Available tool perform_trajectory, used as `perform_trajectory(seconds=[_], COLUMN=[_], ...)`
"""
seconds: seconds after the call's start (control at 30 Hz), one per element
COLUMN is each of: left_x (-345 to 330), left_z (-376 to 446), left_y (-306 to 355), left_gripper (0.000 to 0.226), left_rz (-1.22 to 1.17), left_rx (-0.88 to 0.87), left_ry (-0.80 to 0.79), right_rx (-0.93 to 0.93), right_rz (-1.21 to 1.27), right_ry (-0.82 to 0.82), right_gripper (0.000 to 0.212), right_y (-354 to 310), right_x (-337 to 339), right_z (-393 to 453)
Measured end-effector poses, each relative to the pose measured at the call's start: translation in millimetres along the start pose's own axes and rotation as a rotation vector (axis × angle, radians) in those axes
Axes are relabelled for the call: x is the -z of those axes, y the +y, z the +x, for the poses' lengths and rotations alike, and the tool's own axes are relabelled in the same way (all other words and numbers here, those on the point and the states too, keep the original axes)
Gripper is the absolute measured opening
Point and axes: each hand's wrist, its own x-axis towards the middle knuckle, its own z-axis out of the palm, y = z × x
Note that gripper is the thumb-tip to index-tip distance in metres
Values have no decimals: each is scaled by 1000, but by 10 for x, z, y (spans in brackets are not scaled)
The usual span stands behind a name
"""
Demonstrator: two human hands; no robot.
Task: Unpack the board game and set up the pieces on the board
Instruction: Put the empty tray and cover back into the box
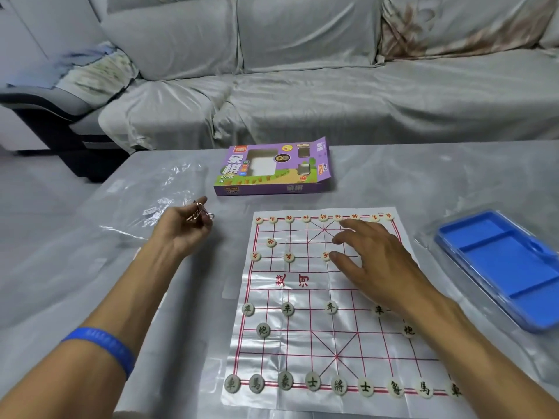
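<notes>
We held our right hand [372,252] over the far half of the board [326,300], fingers spread and nearly straight, gripping nothing; the thumb tip touched a red-lettered piece [326,255] on the soldier row. Our left hand [184,228] stayed off the board to the left, palm up, fingers curled round a small cluster of metal rings [199,211]. A blue wristband [104,347] sat on that forearm.

The board, a thin sheet with red grid lines, lay flat on the grey table [393,176]. Along its near edge stood a full row of dark-lettered pieces [338,386], with two cannons and four soldiers visible ahead of them. The far edge carried a row of red-lettered pieces [323,218], with one cannon and three soldiers placed on the left and centre; our hand hid the right side of that half.

The purple game box [272,167] lay beyond the board, its flap open. A blue plastic tray [499,264] lay to the right, a clear plastic wrapper [157,189] to the left. A sofa [302,86] under a grey cover stood behind the table.
</notes>
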Motion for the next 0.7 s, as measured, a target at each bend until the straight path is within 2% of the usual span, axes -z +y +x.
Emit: perform_trajectory(seconds=[0.07,0.1,0.23,0.37,0.47,0.6,0.7], left_x=[-9,-41,-368,-840,-1223,-1734,-2059], left_z=[-83,-124,-412,-804,-1113,-1468,-1659], left_y=[-38,-50,-243,-791,-1339,-1994,-2360], left_gripper=[51,52,30,20,19,19,20], left_rz=[-47,-75,-110,20,159,270,299], left_rx=[22,29,88,242,347,383,417], left_ry=[-43,-69,-188,-319,-358,-386,-387], right_rx=[-8,-19,-127,-265,-358,-503,-635], right_rz=[-3,8,266,634,959,1078,1289], right_ry=[-12,-26,-50,-14,-12,58,171], right_gripper=[33,33,30,25,21,12,10], right_y=[-12,-21,-64,-90,-8,351,700], right_x=[11,14,47,186,378,679,842], right_z=[-8,-10,-24,-105,-239,-498,-716])
